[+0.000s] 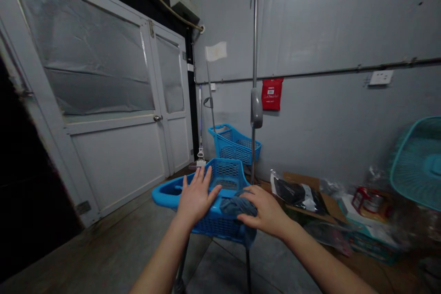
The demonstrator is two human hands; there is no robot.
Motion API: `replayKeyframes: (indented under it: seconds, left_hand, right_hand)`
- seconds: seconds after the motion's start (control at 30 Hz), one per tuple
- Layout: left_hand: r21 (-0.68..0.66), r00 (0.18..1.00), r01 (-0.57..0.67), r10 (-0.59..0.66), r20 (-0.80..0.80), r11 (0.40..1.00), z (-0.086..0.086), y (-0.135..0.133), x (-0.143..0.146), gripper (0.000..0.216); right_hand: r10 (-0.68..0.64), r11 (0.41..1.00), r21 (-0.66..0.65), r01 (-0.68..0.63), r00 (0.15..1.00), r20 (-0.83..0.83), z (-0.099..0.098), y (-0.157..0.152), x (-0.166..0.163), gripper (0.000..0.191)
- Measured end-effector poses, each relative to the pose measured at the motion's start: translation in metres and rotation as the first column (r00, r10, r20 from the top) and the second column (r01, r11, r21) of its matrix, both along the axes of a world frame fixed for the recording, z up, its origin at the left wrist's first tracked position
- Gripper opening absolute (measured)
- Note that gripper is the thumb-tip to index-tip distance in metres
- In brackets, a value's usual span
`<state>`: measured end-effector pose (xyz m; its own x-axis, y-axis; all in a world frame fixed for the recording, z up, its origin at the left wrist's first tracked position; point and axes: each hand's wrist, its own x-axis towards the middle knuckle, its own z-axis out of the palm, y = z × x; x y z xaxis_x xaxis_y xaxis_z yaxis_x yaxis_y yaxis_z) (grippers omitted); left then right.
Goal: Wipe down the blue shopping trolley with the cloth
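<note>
Work looks under way, with what is left unclear: the right hand (266,210) holds a blue-grey cloth (237,205) against the blue cart (166,199)'s rim, while the left hand (196,196) spreads flat beside it.

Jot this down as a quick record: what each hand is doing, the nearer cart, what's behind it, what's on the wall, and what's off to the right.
Left hand: palm down, fingers spread, at the nearer blue cart's rim
Right hand: holding a bunched blue-grey cloth at the rim
Nearer blue cart: basket on dark legs
Behind: another blue cart
Wall: red pouch, hanging
Right: cardboard box, teal fan
</note>
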<state>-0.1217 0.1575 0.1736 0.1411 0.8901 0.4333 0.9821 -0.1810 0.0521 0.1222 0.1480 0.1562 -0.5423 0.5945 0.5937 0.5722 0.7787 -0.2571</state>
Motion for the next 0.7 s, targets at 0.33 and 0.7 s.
replayKeyframes:
  seconds: [0.33,0.7]
  left_hand:
    - [-0.003,0.995,0.093,-0.093,-0.038,0.996,0.004,0.002,-0.046,0.07]
    - [0.175,0.982,-0.09,0.058,0.182,0.98,-0.006,-0.039,-0.051,0.069]
  right_hand:
    - [0.109,0.993,0.082,-0.08,0.888,-0.448,-0.027,-0.035,-0.041,0.011]
    - [0.131,0.801,0.559,0.215,0.848,-0.514,0.099,-0.018,-0.033,0.029]
